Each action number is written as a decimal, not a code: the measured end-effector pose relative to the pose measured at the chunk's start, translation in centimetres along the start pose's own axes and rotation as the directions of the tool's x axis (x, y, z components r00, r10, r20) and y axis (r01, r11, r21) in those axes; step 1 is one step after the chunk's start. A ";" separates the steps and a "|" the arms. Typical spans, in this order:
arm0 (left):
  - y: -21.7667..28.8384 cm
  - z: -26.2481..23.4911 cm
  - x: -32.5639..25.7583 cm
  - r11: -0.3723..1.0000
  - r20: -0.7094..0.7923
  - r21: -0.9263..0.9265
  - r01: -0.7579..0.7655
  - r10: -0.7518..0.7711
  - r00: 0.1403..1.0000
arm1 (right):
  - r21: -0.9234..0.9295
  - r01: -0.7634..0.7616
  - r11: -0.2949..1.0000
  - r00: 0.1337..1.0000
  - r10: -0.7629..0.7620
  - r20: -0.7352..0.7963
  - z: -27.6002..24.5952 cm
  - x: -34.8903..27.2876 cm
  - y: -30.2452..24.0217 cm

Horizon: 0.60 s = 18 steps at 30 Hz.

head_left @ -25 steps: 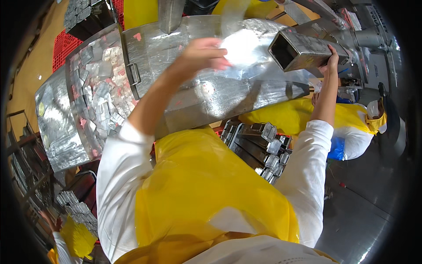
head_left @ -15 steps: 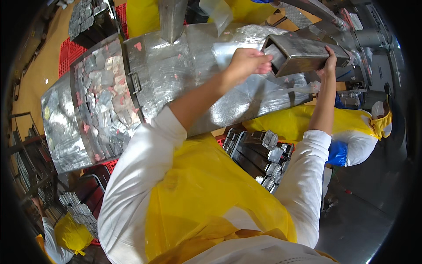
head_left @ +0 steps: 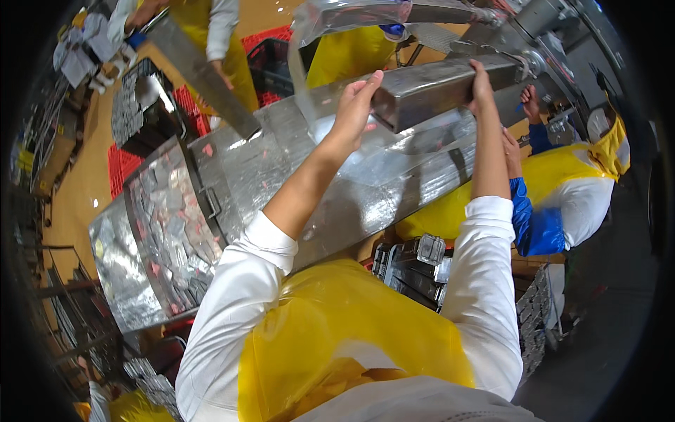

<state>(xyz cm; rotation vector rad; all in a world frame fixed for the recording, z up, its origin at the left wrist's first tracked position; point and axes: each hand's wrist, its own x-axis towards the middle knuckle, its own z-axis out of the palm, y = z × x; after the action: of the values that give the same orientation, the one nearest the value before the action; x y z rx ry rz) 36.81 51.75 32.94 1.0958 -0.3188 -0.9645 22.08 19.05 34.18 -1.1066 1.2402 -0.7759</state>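
While both arms are reaching up, the left hand (head_left: pixel 357 105) is gripping the open end of a long metal mould (head_left: pixel 439 88) and the right hand (head_left: pixel 481 81) is clasping its far side, above the steel table (head_left: pixel 380 190). It seems the mould is being tipped; the next move needs a firm, steady grip near the clear bag (head_left: pixel 351 14).

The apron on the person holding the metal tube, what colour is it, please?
Yellow apron, head view.
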 end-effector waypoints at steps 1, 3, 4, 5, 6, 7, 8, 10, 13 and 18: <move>0.3 0.7 0.1 0.997 0.050 0.009 0.081 -0.081 0.995 | 0.009 0.015 1.000 0.998 -0.015 -0.064 0.9 -1.2 0.6; 0.0 2.2 0.0 0.997 -0.015 -0.040 0.062 -0.063 0.998 | 0.000 0.048 0.999 0.988 -0.047 -0.145 1.3 -3.8 1.0; -0.6 2.5 -0.1 0.996 -0.065 -0.084 0.038 -0.044 0.997 | -0.031 0.049 0.998 0.996 -0.051 -0.074 0.8 -4.7 0.8; -1.2 2.7 0.3 0.992 -0.116 -0.126 0.011 -0.025 0.993 | -0.076 0.056 0.996 0.998 -0.055 0.024 0.1 -5.6 0.6; -2.6 2.5 1.6 0.973 -0.175 -0.219 -0.077 0.038 0.984 | -0.110 0.069 0.991 0.992 -0.057 0.110 -0.8 -6.7 0.3; -3.7 1.6 2.6 0.967 -0.178 -0.235 -0.102 0.060 0.982 | -0.159 0.072 0.985 0.978 -0.039 0.206 -1.7 -7.8 0.1; -4.6 0.5 3.3 0.959 -0.178 -0.253 -0.124 0.080 0.981 | -0.173 0.109 0.979 0.971 -0.067 0.229 -2.8 -8.2 0.3; -4.0 -0.7 2.0 0.957 -0.165 -0.268 -0.108 0.064 0.984 | -0.202 0.173 0.964 0.952 -0.112 0.284 -5.2 -8.2 1.1; -0.8 -1.1 -3.3 0.966 -0.149 -0.255 -0.046 0.008 0.989 | 0.007 0.124 0.992 0.939 -0.120 0.322 -8.2 -7.6 1.5; 1.3 -4.9 -7.8 0.977 -0.282 -0.184 -0.111 0.055 0.958 | 0.321 0.144 0.936 0.949 -0.223 0.223 -10.7 -3.1 2.1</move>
<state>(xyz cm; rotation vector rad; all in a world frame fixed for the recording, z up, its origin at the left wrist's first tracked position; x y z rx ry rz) 36.12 61.02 33.56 1.0100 -0.0385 -0.7391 10.83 20.17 33.64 -1.0423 0.7765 -0.8998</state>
